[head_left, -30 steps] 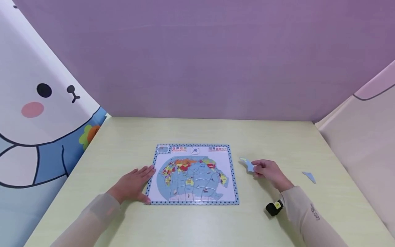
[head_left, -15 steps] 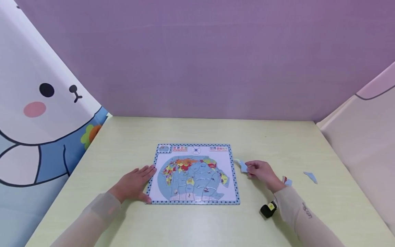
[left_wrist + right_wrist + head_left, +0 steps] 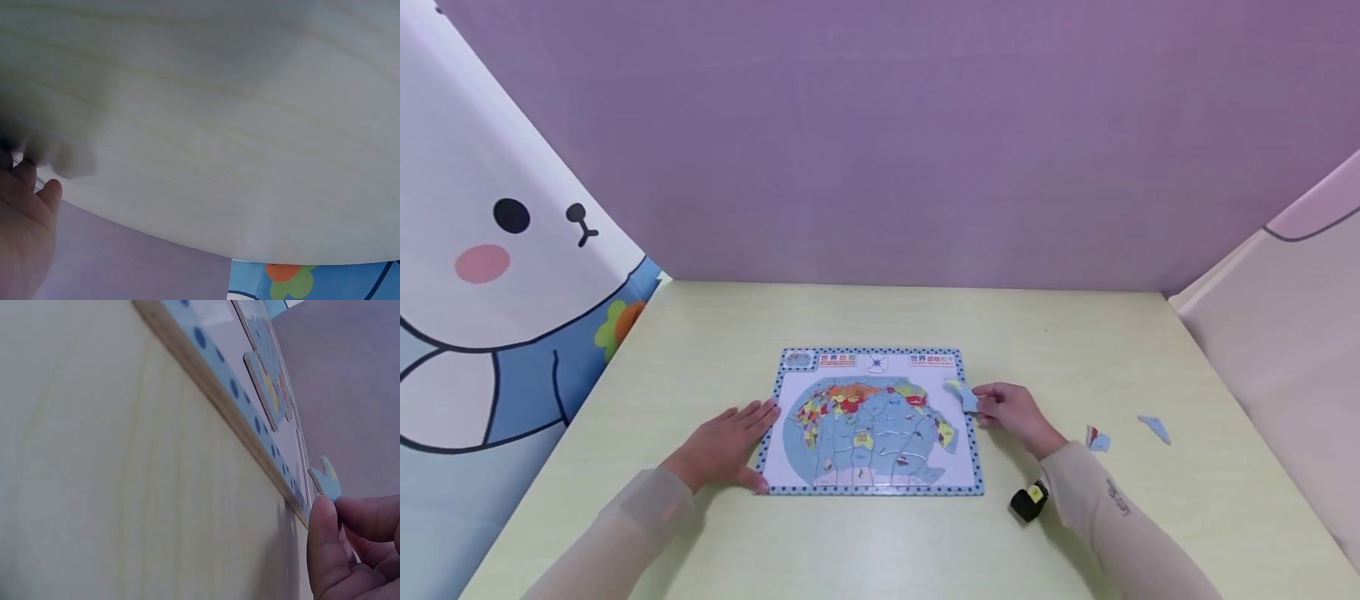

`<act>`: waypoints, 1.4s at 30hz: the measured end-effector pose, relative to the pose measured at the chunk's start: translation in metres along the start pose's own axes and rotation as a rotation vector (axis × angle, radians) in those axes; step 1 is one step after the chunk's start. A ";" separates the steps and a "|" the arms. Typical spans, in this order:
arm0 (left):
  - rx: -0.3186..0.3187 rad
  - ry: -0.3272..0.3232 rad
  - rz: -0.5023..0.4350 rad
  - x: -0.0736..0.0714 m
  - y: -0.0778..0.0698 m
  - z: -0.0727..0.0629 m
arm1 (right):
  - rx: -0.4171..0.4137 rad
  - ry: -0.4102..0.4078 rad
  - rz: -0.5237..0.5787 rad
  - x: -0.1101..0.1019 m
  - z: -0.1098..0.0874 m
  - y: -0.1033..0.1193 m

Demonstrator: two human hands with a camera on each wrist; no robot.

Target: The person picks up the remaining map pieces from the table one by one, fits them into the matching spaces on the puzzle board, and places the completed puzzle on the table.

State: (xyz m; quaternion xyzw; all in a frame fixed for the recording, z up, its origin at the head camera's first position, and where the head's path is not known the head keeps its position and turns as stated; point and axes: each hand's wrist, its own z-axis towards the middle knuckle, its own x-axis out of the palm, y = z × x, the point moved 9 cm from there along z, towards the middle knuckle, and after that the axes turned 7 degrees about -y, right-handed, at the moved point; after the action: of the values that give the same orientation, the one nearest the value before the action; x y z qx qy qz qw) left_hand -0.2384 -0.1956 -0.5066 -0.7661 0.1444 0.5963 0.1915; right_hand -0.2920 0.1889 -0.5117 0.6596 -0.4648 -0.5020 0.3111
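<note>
A world-map puzzle board [image 3: 880, 491] with a dotted blue border lies on the table, its map mostly filled on the left and middle. My right hand [image 3: 1011, 414] pinches a light-blue puzzle piece [image 3: 962, 396] with a yellow patch between thumb and index finger, over the board's right border. In the right wrist view the puzzle piece [image 3: 326, 480] stands up from the fingertips, close to the board's edge [image 3: 234, 425]. My left hand [image 3: 726, 447] lies flat with fingers spread along the board's left edge; in the left wrist view the left hand [image 3: 28, 225] shows only partly.
Two loose puzzle pieces lie on the table at right: a red-and-blue piece [image 3: 1098, 439] and a slim blue piece [image 3: 1154, 429]. A black wrist camera [image 3: 1028, 502] hangs by the right sleeve. A purple wall [image 3: 910, 167] rises behind the table [image 3: 880, 550].
My right hand has moved left, carrying the puzzle piece from beside the board to over its right border. The red-and-blue piece has come out from behind that arm. The left hand stays put.
</note>
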 end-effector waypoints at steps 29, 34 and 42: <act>0.002 -0.005 0.027 0.002 0.001 0.002 | -0.045 0.028 -0.064 0.028 0.015 0.020; 0.004 0.001 0.035 0.002 0.000 0.002 | -0.018 0.030 -0.071 0.031 0.016 0.022; -0.004 0.002 0.041 0.004 0.002 0.002 | -0.012 0.032 -0.071 0.037 0.016 0.023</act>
State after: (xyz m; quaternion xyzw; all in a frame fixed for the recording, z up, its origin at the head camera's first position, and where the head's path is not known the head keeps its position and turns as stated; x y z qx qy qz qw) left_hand -0.2402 -0.1959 -0.5114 -0.7642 0.1589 0.5994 0.1776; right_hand -0.3121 0.1465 -0.5103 0.6820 -0.4330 -0.5048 0.3043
